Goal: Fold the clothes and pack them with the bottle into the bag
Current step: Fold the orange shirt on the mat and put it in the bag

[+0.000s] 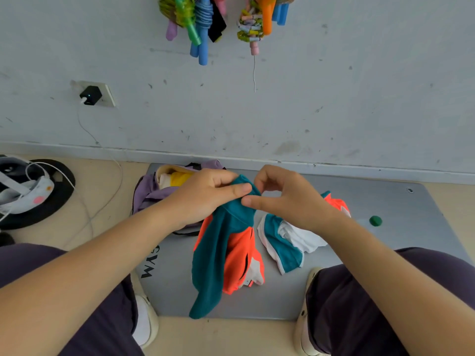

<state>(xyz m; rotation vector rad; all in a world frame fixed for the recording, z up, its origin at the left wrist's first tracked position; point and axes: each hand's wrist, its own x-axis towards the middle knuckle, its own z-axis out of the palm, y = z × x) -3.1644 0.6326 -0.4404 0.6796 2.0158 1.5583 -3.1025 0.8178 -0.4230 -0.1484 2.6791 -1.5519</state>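
**Packing partly done: one garment in hand, a second on the mat, bottle not seen**

Head view. The left hand (205, 194) grips the top edge of a teal-and-orange garment (221, 253), its fingers (232, 190) curled over the cloth with the thumb pressing from the near side. The right hand (285, 196) pinches the same edge just beside it, between thumb and forefinger. The garment hangs bunched from both hands, its lower end trailing onto the grey mat (359, 201) (no crease or flat fold visible, so I judge folding of this piece barely begun).

A second garment (285, 242), teal, white and orange, lies crumpled on the mat under the right forearm, unfolded.

The purple bag (151, 191) sits open at the mat's far left corner, partly behind the left hand. Yellow and pale cloth shows inside, so some packing looks done already.

No bottle is visible; a small green cap-like object (375, 220) rests alone on the mat to the right, identity uncertain.

Left to do, by my reading: fold both garments, pack them, find and pack the bottle.

Surroundings: a charger (90, 95) in a wall socket, its white cable (102, 147) running down across the floor left of the bag. The left forearm crosses in front of the bag's mouth.
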